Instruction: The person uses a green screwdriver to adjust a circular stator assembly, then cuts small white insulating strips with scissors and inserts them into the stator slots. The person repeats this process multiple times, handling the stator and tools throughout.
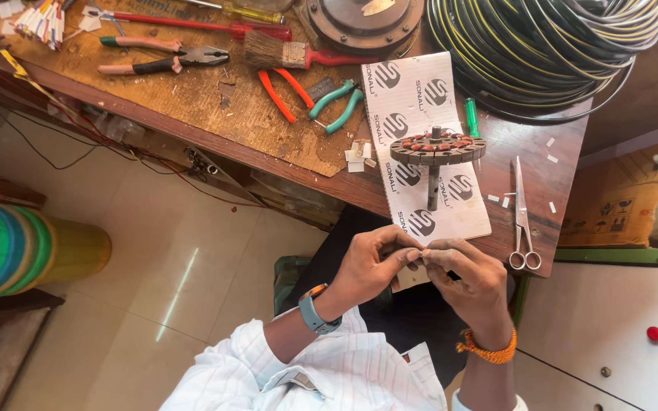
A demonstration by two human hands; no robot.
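Wooden desk [215,106], tool-strewn, above tiled floor. Left hand [375,262] and right hand [462,278]: fingertips pinched together on one small pale paper strip [414,261], held just below the desk edge. Stator core [437,148] on its shaft stands straight ahead, long axis pointing away, about equally near both hands.

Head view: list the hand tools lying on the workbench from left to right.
Brown-handled pliers → paintbrush → orange-handled pliers → green-handled pliers → green screwdriver → scissors.
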